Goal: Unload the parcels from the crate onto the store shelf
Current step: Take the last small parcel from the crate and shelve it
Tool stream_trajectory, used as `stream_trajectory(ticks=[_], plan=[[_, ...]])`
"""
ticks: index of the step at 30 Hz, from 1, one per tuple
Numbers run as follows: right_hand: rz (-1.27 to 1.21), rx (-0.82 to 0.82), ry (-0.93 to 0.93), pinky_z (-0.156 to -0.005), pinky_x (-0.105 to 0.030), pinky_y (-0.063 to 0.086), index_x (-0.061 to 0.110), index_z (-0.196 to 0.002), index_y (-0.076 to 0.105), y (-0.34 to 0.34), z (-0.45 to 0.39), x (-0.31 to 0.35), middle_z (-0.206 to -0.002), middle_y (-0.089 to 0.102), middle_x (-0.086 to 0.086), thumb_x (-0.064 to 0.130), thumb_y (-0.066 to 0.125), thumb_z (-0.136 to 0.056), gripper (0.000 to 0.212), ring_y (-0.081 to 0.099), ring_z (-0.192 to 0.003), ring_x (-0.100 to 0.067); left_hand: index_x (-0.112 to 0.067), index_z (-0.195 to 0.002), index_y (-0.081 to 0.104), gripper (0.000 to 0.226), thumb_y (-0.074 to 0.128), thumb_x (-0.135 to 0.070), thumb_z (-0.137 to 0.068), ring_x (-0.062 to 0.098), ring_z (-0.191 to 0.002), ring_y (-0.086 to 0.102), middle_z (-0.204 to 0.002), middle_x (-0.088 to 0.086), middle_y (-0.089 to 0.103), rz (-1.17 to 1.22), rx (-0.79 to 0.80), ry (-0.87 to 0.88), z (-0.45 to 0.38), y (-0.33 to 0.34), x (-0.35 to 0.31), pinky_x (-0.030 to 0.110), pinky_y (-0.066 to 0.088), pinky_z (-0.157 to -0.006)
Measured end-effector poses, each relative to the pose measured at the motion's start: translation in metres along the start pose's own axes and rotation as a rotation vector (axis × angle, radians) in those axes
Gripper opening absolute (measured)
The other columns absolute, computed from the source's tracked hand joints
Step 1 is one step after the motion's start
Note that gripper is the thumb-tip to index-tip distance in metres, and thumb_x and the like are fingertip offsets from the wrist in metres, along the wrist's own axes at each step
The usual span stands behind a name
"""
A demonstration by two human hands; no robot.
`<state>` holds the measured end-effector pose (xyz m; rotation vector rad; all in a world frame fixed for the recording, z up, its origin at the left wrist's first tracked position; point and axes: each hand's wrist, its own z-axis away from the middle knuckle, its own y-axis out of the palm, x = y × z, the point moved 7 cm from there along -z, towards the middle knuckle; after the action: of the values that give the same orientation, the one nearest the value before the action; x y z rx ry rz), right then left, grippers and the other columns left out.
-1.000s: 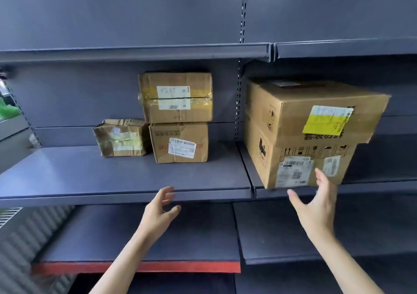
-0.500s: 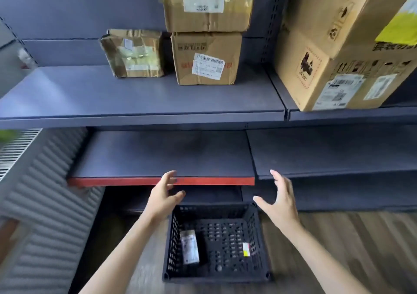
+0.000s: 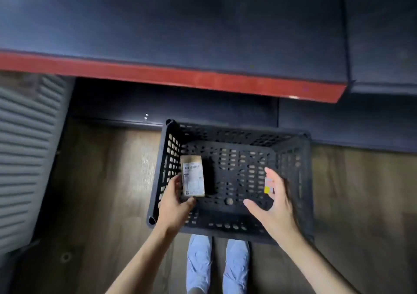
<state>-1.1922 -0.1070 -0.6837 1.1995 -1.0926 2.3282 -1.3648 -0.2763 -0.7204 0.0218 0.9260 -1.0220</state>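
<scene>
Your left hand (image 3: 174,200) is closing on the small brown parcel (image 3: 193,176) at the left wall of the black crate (image 3: 291,139), its long axis pointing toward the shelf (image 3: 171,77). Your right hand (image 3: 274,203) hovers spread wide, empty, farther off.

**Both hands low in the frame**

Left hand (image 3: 174,200), lower centre-left, has thumb and fingers curled. Right hand (image 3: 274,205), lower centre-right, is spread, palm turned inward, fingers apart. Both bare forearms rise from the bottom edge.
</scene>
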Motion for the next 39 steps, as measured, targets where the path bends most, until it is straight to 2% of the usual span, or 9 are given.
stream_trajectory(ticks=[3,5,10,15,23,28,32,36,39], plan=[[-0.046,0.046,0.057,-0.097,-0.024,0.033,0.04,-0.131,0.032,0.06,-0.031,-0.073,-0.127,0.039,0.012,0.013,0.079,-0.07,0.081,0.042,-0.118,-0.009,-0.01,-0.136,0.038,0.07,0.067,0.003,-0.074,0.004,-0.097,0.053,-0.117,-0.003,0.052,-0.094,-0.014,-0.023,-0.066,0.029,0.067,-0.002,0.038,-0.078],[-0.063,0.068,0.078,-0.097,-0.021,0.033,0.032,-0.135,0.033,0.094,-0.046,-0.112,-0.128,0.037,0.011,0.014,0.078,-0.071,0.081,0.041,-0.12,-0.01,-0.014,-0.139,0.034,0.077,0.072,-0.008,-0.072,0.016,-0.114,0.049,-0.129,0.006,0.05,-0.16,-0.026,-0.064,-0.103,0.045,0.107,0.022,0.041,-0.096],[-0.106,0.142,0.144,-0.101,-0.023,0.034,0.029,-0.138,0.03,0.156,-0.066,-0.166,-0.13,0.035,0.01,0.018,0.076,-0.074,0.079,0.038,-0.122,-0.009,-0.023,-0.146,0.011,0.105,0.079,-0.032,-0.067,0.034,-0.133,0.027,-0.144,0.016,0.028,-0.291,-0.042,-0.251,-0.152,0.075,0.184,0.04,0.025,-0.109],[-0.141,0.163,0.175,-0.098,-0.019,0.031,0.026,-0.139,0.03,0.179,-0.076,-0.174,-0.128,0.033,0.012,0.018,0.074,-0.076,0.077,0.038,-0.12,-0.009,-0.02,-0.148,-0.013,0.128,0.081,-0.043,-0.064,0.037,-0.141,0.008,-0.152,0.016,0.009,-0.349,-0.018,-0.355,-0.176,0.098,0.206,0.047,0.011,-0.117],[-0.102,0.112,0.206,-0.099,-0.024,0.036,0.031,-0.137,0.031,0.163,-0.089,-0.182,-0.126,0.034,0.012,0.025,0.074,-0.074,0.077,0.04,-0.117,-0.006,-0.019,-0.147,-0.015,0.129,0.081,-0.036,-0.063,0.036,-0.139,0.018,-0.151,0.016,0.016,-0.302,-0.168,-0.403,-0.197,0.113,0.204,0.05,0.018,-0.115],[-0.095,0.129,0.207,-0.106,-0.028,0.033,0.032,-0.138,0.028,0.151,-0.093,-0.176,-0.128,0.032,0.013,0.024,0.073,-0.075,0.078,0.036,-0.123,-0.006,-0.018,-0.147,0.001,0.119,0.081,-0.03,-0.059,0.036,-0.135,0.027,-0.146,0.016,0.026,-0.268,-0.173,-0.279,-0.195,0.108,0.189,0.052,0.026,-0.112],[-0.132,0.124,0.208,-0.107,-0.035,0.034,0.035,-0.138,0.028,0.14,-0.089,-0.158,-0.131,0.035,0.015,0.023,0.072,-0.076,0.076,0.037,-0.127,-0.011,-0.011,-0.143,0.01,0.121,0.081,-0.024,-0.045,0.03,-0.133,0.035,-0.142,0.014,0.035,-0.041,-0.032,-0.083,-0.176,0.116,0.134,0.048,0.032,-0.111],[-0.164,0.064,0.181,-0.102,-0.035,0.037,0.036,-0.137,0.03,0.114,-0.084,-0.124,-0.134,0.037,0.013,0.026,0.071,-0.078,0.072,0.04,-0.12,-0.01,-0.007,-0.141,0.016,0.122,0.085,-0.042,-0.046,0.023,-0.132,0.037,-0.141,0.012,0.037,0.019,0.088,0.132,-0.13,0.116,0.058,0.046,0.033,-0.111],[-0.186,-0.006,0.123,-0.101,-0.036,0.041,0.036,-0.134,0.033,0.08,-0.075,-0.082,-0.129,0.04,0.016,0.024,0.072,-0.077,0.07,0.044,-0.115,-0.007,-0.013,-0.146,0.012,0.119,0.084,-0.041,-0.054,0.014,-0.132,0.027,-0.15,0.013,0.027,-0.089,0.01,0.241,-0.09,0.096,0.005,0.028,0.022,-0.111]])
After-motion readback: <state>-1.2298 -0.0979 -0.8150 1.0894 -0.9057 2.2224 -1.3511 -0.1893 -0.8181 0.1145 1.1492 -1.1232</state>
